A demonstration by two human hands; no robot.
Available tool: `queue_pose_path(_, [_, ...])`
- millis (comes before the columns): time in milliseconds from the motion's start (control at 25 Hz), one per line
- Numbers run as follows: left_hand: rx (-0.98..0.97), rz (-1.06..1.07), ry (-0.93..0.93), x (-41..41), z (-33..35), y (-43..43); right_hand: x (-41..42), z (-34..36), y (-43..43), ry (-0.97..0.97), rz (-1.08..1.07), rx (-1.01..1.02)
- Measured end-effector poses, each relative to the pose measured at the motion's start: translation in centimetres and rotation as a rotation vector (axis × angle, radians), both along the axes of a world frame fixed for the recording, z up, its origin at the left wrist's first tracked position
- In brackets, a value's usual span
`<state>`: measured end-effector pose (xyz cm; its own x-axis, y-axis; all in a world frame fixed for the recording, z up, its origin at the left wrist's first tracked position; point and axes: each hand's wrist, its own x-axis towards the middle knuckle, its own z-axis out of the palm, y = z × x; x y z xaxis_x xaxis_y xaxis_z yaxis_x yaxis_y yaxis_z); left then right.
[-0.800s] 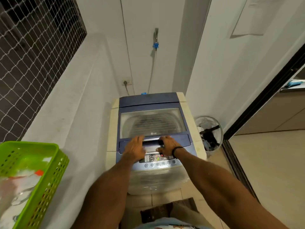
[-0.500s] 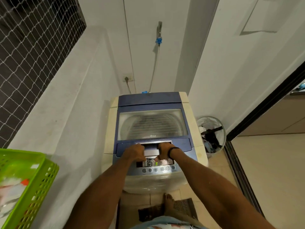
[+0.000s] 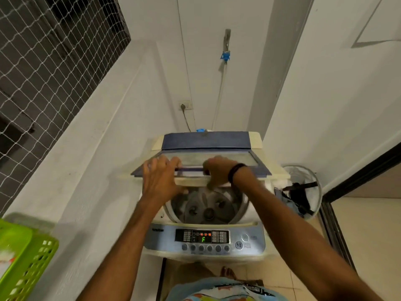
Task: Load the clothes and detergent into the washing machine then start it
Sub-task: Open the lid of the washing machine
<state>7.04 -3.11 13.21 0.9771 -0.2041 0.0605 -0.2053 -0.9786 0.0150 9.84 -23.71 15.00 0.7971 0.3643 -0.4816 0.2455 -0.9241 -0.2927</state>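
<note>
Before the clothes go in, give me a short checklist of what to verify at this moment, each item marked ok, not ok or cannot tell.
1. Lid raised off the opening: ok, folded up towards the back, though possibly not yet fully.
2. Both hands on the lid: ok, left hand and right hand grip its front edge.
3. Drum free of laundry: ok, the bare bottom shows in the part visible.
4. Machine powered: ok, the control panel is lit.
5. Clothes within reach: ok, a laundry basket stands beside the machine.
6. Detergent at hand: cannot tell, the green basket is blurred.
</note>
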Motion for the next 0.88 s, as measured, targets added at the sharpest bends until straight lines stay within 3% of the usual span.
queue_pose_path(80, [-0.137, 0.093, -0.236, 2.2, 2.0, -0.2, 2.8, 4.2, -1.4, -0.195, -0.032, 0.039])
queue_pose_path(160, [-0.248, 0.148, -0.353, 5.2, 2.5, -1.0, 6.0, 6.1, -2.7, -0.452, -0.100, 0.030])
queue_pose_path(360, [-0.257, 0.126, -0.297, 16.6, 2.3, -3.4, 12.8, 3.8, -2.8, -0.910, -0.408, 0.037])
queue_pose_path(560, [-0.281, 0.069, -0.213, 24.6, 2.9, -4.0, 19.2, 1.9, -3.3, -0.826, -0.473, 0.034])
queue_pose_path(880, [-0.311, 0.044, -0.300, 25.4, 1.2, -3.6, 19.2, 0.2, -2.5, -0.867, -0.537, 0.031])
